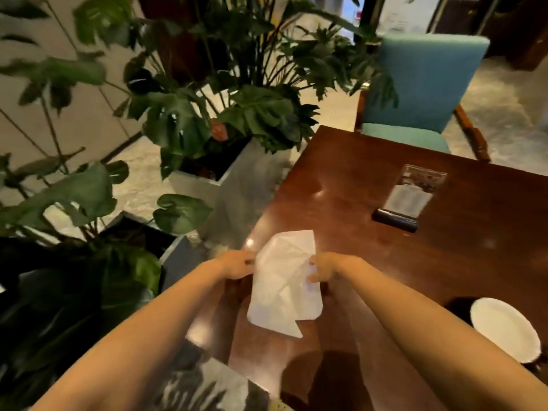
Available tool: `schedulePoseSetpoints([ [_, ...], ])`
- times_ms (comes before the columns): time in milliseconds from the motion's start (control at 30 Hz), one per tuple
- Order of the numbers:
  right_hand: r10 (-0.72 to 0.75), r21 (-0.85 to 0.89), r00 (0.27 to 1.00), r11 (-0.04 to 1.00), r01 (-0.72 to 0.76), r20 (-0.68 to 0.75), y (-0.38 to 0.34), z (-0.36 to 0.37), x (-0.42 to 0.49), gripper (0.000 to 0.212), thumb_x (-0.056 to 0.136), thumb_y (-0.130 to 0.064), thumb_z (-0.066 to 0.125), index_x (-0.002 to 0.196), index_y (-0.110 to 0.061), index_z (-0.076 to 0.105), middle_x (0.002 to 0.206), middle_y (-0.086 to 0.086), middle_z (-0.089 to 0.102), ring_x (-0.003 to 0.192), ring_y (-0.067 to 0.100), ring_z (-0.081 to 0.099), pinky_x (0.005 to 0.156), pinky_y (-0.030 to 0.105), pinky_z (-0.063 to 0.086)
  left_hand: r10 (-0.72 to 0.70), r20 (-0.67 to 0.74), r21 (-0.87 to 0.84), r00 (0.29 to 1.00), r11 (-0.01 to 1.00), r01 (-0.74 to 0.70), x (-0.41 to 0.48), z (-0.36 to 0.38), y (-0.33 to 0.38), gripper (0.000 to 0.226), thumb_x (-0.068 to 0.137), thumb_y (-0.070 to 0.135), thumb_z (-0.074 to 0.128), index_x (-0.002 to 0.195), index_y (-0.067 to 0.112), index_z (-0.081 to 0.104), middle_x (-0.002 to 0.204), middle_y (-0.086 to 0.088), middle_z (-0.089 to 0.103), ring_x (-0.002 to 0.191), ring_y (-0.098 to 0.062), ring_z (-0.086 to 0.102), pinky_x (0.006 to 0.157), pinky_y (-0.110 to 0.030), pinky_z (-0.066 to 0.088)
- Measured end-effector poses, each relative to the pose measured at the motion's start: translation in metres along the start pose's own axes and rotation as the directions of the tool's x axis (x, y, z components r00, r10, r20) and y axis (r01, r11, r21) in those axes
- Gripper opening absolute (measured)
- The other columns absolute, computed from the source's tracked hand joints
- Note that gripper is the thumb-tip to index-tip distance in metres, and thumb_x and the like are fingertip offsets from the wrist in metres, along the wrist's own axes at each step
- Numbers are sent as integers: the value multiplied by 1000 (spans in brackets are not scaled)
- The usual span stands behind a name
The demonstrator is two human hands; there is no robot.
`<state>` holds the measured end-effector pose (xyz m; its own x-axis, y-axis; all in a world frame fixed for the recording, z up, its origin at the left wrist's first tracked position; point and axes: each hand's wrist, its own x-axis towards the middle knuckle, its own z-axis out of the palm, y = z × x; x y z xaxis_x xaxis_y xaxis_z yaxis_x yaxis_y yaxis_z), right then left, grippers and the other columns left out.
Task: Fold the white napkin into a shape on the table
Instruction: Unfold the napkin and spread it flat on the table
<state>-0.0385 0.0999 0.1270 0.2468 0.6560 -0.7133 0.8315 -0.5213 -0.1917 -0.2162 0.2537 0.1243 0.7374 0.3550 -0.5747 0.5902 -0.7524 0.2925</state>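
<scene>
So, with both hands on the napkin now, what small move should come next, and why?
Probably lay the white napkin flat on the table and smooth it. The left hand and the right hand pinch its opposite side edges, and the cloth looks creased and uneven, with a loose corner at the bottom. A flat sheet should give cleaner folds.

Teal chair (424,84), potted plants (237,93), pale stone floor (504,114)

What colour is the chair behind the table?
The chair is teal blue with brown wooden legs, seen best in the head view.
</scene>
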Motion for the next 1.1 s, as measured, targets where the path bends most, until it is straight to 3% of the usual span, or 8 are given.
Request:
schedulePoseSetpoints([
  [133, 21, 18, 993, 1000, -19, -117, -27, 30, 15, 60, 87, -51, 56, 126, -6, 47, 129, 14, 54, 112, 32, 54, 91, 37, 45, -29, 32, -104, 999, 994, 32, -9, 29, -13, 36, 94, 40, 39, 104, 12, 61, 116, -7, 60, 109, -28, 53, 89, -36, 39],
  [233, 62, 148, 971, 989, -28, -230, -38, 61, 16, 58, 87, -34, 61, 131, -5, 38, 134, 15, 43, 117, 33, 49, 95, 38, 44, -88, -94, -162, 992, 984, 72, -8, 52, -13, 42, 86, 49, 47, 60, 16, 43, 74, -6, 50, 83, -29, 50, 72, -38, 37],
  [367, 38, 233, 964, 972, 25, -262, -44, 87, 16, 40, 92, -11, 44, 129, -2, 34, 131, 20, 39, 105, 36, 53, 77, 38, 41, -169, -202, -377, 965, 922, 83, -7, 69, 6, 39, 83, 40, 62, 87, 2, 57, 91, -19, 60, 88, -35, 54, 71, -40, 41],
  [467, 11, 272, 959, 960, 69, -283, -40, 91, 13, 10, 90, -9, 39, 90, -19, 42, 103, 16, 49, 71, 23, 44, 58, 30, 32, -264, -243, -393, 933, 907, 155, -3, 75, 12, 26, 86, 23, 54, 102, 2, 55, 106, -14, 60, 96, -29, 56, 72, -31, 40],
  [633, 120, 329, 930, 944, 1, -347, -29, 69, 4, 37, 95, -22, 38, 59, -22, 29, 65, 0, 43, 71, 23, 46, 49, 28, 29, -181, -317, -487, 931, 873, 4, 1, 62, 16, 14, 82, 17, 60, 93, 9, 64, 91, -7, 65, 88, -25, 59, 69, -29, 40],
  [800, 107, 653, 891, 719, 237, -441, -33, 23, -14, 33, 95, -29, 49, 70, -8, 54, 65, 3, 61, 57, 18, 54, 56, 27, 47, -14, -385, -557, 923, 801, -220, -5, 36, 43, 14, 78, 18, 66, 85, 6, 68, 79, -8, 68, 70, -15, 57, 64, -29, 42],
  [967, 161, 800, 903, 542, 257, -398, -32, -7, -23, 30, 93, -10, 50, 63, -7, 53, 58, 8, 57, 46, 10, 56, 44, 15, 47, 32, -397, -631, 917, 716, -298, -13, 13, 66, 38, 86, 30, 57, 69, -5, 56, 63, -9, 46, 60, -13, 39, 57, -28, 29],
  [1100, 184, 847, 917, 478, 230, -353, -24, -20, -36, 26, 92, -5, 47, 68, -6, 56, 61, 11, 60, 38, 2, 57, 42, 14, 48, 61, -471, -544, 880, 765, -345, -17, -4, 80, 37, 90, 17, 51, 54, 10, 45, 53, 0, 36, 49, -7, 29, 48, -21, 23],
])
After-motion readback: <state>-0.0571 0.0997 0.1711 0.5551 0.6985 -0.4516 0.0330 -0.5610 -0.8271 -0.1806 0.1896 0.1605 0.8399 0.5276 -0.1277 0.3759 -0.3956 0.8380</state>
